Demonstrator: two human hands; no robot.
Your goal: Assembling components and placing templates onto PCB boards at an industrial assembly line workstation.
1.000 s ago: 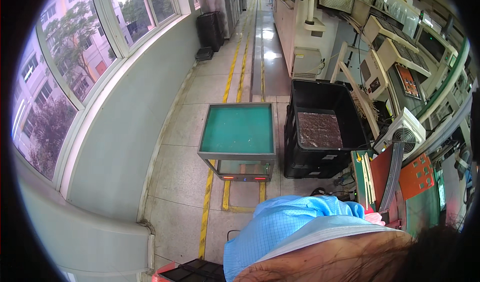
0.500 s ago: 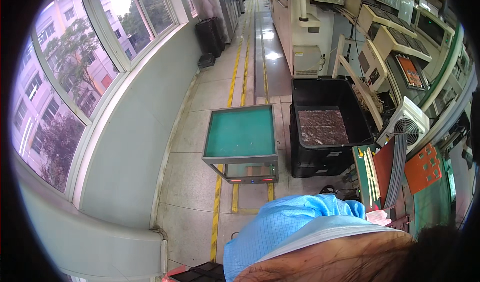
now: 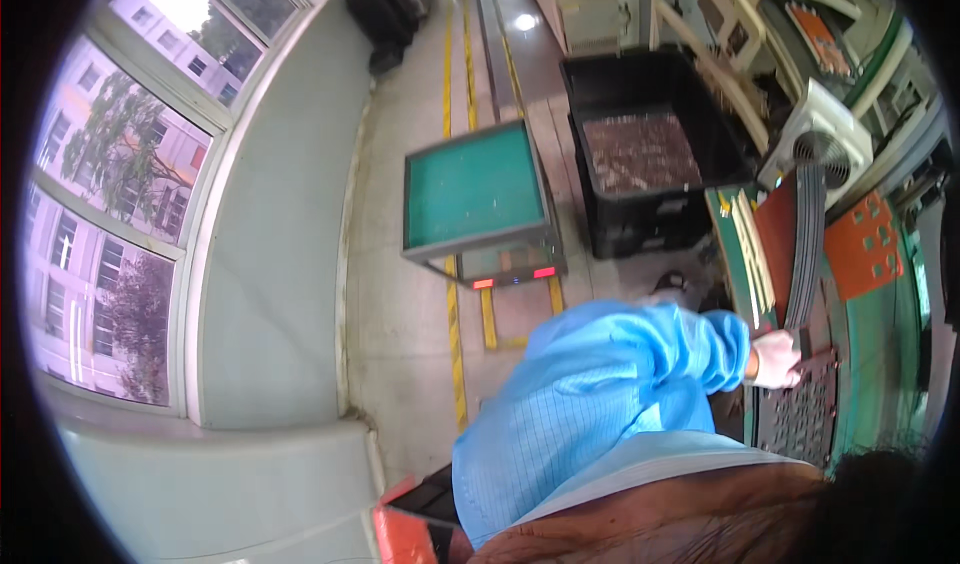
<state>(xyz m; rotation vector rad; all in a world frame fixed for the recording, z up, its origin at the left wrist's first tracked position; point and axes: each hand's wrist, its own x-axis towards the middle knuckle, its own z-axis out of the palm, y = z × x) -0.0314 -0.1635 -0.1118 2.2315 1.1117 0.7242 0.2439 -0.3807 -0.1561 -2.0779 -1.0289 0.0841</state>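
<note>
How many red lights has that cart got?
2: left light and right light, both low on the near side of the cart. Its hidden far side may have more.

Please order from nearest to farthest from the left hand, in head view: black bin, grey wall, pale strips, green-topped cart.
1. Pale strips, just above the left hand
2. Black bin, upper left
3. Green-topped cart, farther left
4. Grey wall, far left

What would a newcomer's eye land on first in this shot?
First, the bright blue cloth sleeve, low in the middle, with the left hand at a dark, spotted rectangular panel on the right. Next, the green-topped, grey-framed cart near the centre, and the large black plastic bin right of it.
</note>
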